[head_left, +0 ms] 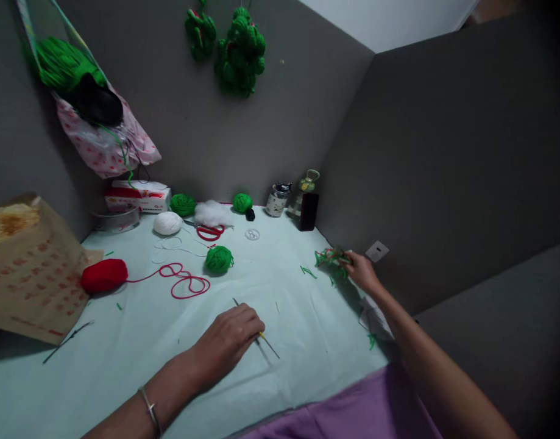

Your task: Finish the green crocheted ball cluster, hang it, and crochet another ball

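Note:
My left hand (231, 336) is closed around a thin crochet hook (269, 346), whose ends stick out on both sides of the fist above the table. At the table's right edge my right hand (362, 271) has its fingers closed at a tangle of green and red yarn scraps (329, 256). More green yarn scraps (308, 272) lie just left of that tangle. A green yarn ball (219, 260) rests beyond my left hand. Loops of red yarn (191, 286) run across the table to a red yarn ball (105, 276).
Along the back stand a tin (276, 200), a bottle (306, 189), a dark phone-like slab (309, 212) and white stuffing (212, 213). Red-handled scissors (211, 233) lie near a white yarn ball (167, 223). A paper bag (37, 286) stands left. Green crocheted pieces (241, 55) hang on the wall.

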`<state>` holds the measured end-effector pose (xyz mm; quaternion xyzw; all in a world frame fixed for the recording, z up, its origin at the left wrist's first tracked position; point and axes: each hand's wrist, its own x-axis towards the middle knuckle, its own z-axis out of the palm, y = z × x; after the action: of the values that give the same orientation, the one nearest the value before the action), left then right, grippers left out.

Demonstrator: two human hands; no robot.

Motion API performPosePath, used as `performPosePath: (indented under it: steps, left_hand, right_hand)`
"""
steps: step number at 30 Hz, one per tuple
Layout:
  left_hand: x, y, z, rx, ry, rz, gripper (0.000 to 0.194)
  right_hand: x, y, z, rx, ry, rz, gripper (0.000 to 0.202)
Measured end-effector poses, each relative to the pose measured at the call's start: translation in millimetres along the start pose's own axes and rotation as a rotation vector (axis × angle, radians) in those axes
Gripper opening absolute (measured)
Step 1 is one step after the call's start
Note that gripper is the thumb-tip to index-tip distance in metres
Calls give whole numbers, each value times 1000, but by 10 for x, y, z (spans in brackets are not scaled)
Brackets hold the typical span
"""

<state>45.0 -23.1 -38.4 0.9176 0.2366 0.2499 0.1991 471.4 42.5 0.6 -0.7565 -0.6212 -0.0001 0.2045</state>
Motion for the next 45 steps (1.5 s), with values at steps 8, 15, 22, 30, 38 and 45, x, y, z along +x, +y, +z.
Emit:
performPosePath:
  steps: [8,15,22,30,38,45]
  left_hand:
    - [-6,-26,2,-7,-12,-2,20]
    - [-3,-30,-3,9,-17,1,20]
    - [-6,-19,-8,24,12,22,23]
    - [-10,0,20,-2,10,13,21]
    - [0,-15,10,-15,4,4,19]
    - [14,90,-101,-45,144,33,21]
  right_hand:
    - [359,61,-472,115,-8,9,32]
    - [-166,150,-830,27,-139,-37,46]
    - [-1182,381,-653,-88,-340,92,35]
    - [-824,288,-770,-111,-178,100,21]
    - [-167,-309,-797,34,15,55,50]
    - [-905,-1388,22,532,-495,-81,39]
